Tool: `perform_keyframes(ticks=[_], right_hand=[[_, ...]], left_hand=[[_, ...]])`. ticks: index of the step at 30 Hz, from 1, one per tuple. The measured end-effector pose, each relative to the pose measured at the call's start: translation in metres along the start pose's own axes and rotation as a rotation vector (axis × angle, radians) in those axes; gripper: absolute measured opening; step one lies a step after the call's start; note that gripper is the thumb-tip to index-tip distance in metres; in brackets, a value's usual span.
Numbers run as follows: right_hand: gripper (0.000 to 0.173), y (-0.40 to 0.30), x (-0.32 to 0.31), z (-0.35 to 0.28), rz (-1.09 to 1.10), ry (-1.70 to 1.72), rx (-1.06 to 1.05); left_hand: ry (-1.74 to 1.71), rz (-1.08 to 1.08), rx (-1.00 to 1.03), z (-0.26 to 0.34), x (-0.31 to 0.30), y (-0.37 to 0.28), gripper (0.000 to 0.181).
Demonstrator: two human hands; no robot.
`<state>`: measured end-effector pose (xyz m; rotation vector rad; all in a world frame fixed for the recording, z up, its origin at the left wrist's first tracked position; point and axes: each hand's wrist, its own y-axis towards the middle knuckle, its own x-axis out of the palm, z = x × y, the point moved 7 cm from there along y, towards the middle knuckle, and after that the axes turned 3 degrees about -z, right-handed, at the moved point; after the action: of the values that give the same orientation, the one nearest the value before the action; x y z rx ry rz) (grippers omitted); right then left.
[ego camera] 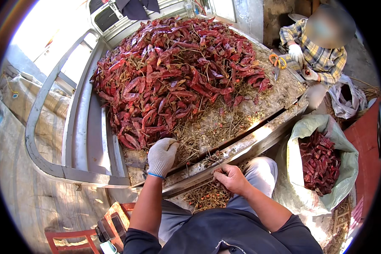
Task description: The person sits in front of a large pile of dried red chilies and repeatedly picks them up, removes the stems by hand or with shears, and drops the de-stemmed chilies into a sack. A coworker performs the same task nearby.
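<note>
My left hand (pixel 162 155), in a white knit glove with a blue cuff edge, is over the near edge of the truck bed, beside a large heap of dried red chilli peppers (pixel 165 85). Its fingers are curled; whether they hold anything I cannot tell. My bare right hand (pixel 230 178) is by the bed's lowered side rail (pixel 257 143), its fingers closed around something dark red, apparently a dried chilli, mostly hidden. Broken stems and seeds (pixel 206 133) lie scattered between the heap and the rail.
An open woven sack (pixel 292 165) holding red chillies stands at right. Orange-handled scissors (pixel 276 65) lie on the bed's right side. A co-worker (pixel 320 54) in a plaid shirt and white gloves sits beyond. Metal bars (pixel 47 95) bound the left; a red wooden chair (pixel 73 235) is lower left.
</note>
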<state>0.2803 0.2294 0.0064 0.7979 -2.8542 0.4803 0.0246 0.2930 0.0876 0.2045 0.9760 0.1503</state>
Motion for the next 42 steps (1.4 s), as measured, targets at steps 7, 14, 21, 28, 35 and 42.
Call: perform_keyframes(ticks=[7, 14, 21, 28, 35, 42], right_hand=[[0.02, 0.02, 0.016, -0.032, 0.013, 0.089, -0.175], [0.019, 0.02, 0.023, -0.07, 0.03, 0.126, -0.24], [0.011, -0.09, -0.082, -0.14, 0.529, -0.594, -0.51], [0.019, -0.185, -0.226, -0.107, 0.882, -1.3, -0.116], [0.031, -0.186, -0.192, -0.107, 0.904, -1.017, -0.296], [0.027, -0.123, -0.113, -0.129, 0.615, -0.941, -0.472]], left_hand=[[-0.934, -0.169, -0.466, 0.039, 0.003, -0.042, 0.018], [-0.898, -0.324, -0.424, 0.063, 0.022, -0.066, 0.017], [-0.116, 0.341, -0.022, -0.006, -0.06, -0.009, 0.038], [0.373, 0.3, -0.076, -0.063, -0.061, 0.065, 0.046], [0.385, 0.124, 0.165, 0.01, -0.004, 0.058, 0.025], [0.181, 0.325, 0.23, 0.016, -0.063, 0.026, 0.028]])
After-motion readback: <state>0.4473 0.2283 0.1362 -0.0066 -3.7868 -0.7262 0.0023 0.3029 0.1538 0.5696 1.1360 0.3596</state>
